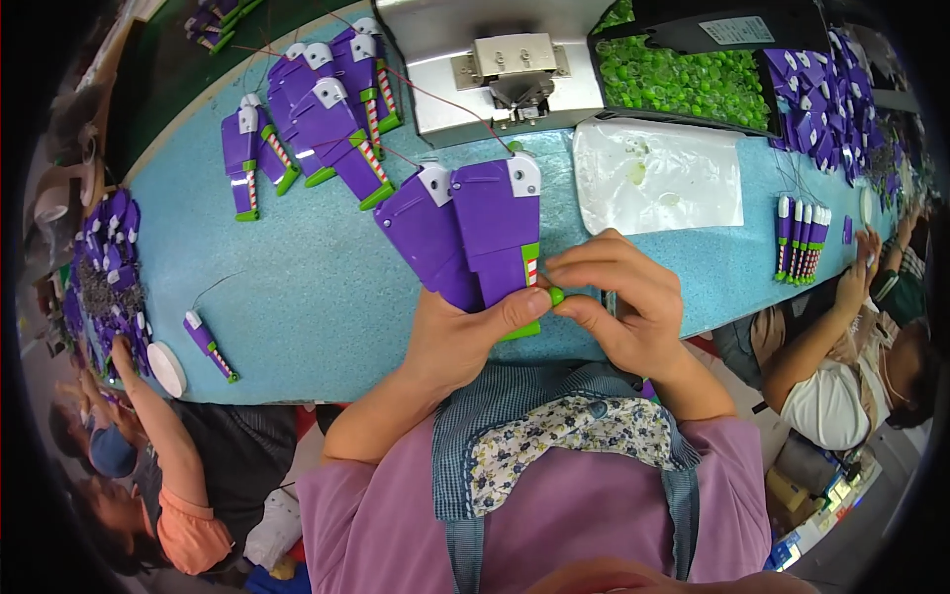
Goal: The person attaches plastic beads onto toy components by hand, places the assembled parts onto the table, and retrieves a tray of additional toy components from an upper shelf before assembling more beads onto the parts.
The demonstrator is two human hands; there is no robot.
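My left hand (445, 342) grips a purple plastic wing (500, 213) from below, its thumb pressed near the green-edged lower end. The wing has a white upper corner with a hole and a red-and-white striped edge. A second purple wing (416, 233) lies partly behind it, apparently linked by a thin wire; whether my left hand also holds it I cannot tell. Beside my left thumb, my right hand (633, 297) pinches a small round green cap (556, 295) between thumb and finger at the striped edge. Whether the cap is seated on the wing is unclear.
Ahead stands a metal press fixture (515, 59). A black bin of green caps (683, 84) is right of it, behind a white sheet (658, 188). Wired purple wings (317, 119) lie far left. Co-workers' arms (158, 421) reach in at both sides near purple heaps (821, 99).
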